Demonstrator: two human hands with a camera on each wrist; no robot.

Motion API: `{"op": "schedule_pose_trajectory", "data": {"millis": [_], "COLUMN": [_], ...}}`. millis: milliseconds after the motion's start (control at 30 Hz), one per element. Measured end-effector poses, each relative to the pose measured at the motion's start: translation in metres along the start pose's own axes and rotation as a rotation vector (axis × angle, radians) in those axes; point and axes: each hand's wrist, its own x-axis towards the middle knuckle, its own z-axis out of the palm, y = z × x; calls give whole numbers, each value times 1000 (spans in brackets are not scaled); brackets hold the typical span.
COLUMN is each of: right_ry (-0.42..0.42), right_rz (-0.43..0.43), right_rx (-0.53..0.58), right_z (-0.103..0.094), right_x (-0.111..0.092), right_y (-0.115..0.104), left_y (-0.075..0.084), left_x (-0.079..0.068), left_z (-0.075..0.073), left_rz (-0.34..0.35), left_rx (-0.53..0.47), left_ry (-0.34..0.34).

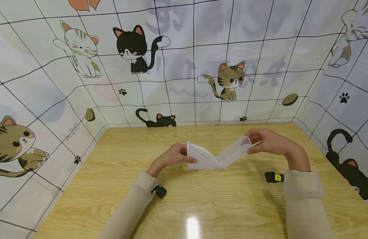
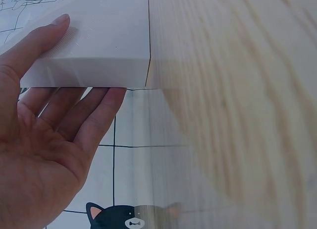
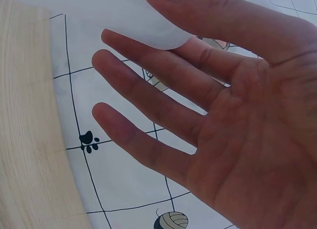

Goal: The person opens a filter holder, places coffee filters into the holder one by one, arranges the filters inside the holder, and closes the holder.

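A white box [image 1: 202, 158] stands on the table in the head view, its upper edge sloping down to the right. A translucent white part [image 1: 234, 152] slants up to the right from the box's low end; whether the two are joined is not plain. My left hand [image 1: 175, 154] grips the box's left end, thumb in front and fingers behind. In the left wrist view the same box [image 2: 94, 35] lies between thumb and fingers. My right hand [image 1: 266, 141] pinches the raised end of the translucent part. Its rounded edge [image 3: 166, 38] shows by the thumb in the right wrist view, other fingers extended.
The wooden table [image 1: 226, 205] runs up to a white cloth backdrop [image 1: 181, 96] with cat drawings and grid lines, which also stands at both sides. Each wrist carries a small black camera [image 1: 160, 191]. A light reflection glares near the table's front.
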Motion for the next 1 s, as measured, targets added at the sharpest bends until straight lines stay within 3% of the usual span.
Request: {"op": "schedule_pose_trajectory", "data": {"millis": [1000], "right_ry": [8], "right_rz": [-1], "right_rx": [5], "right_z": [3], "right_x": [2], "right_y": [-5], "left_y": [1], "left_x": [0], "left_z": [1], "left_rz": [-9], "left_rx": [-13], "left_ry": [4]}}
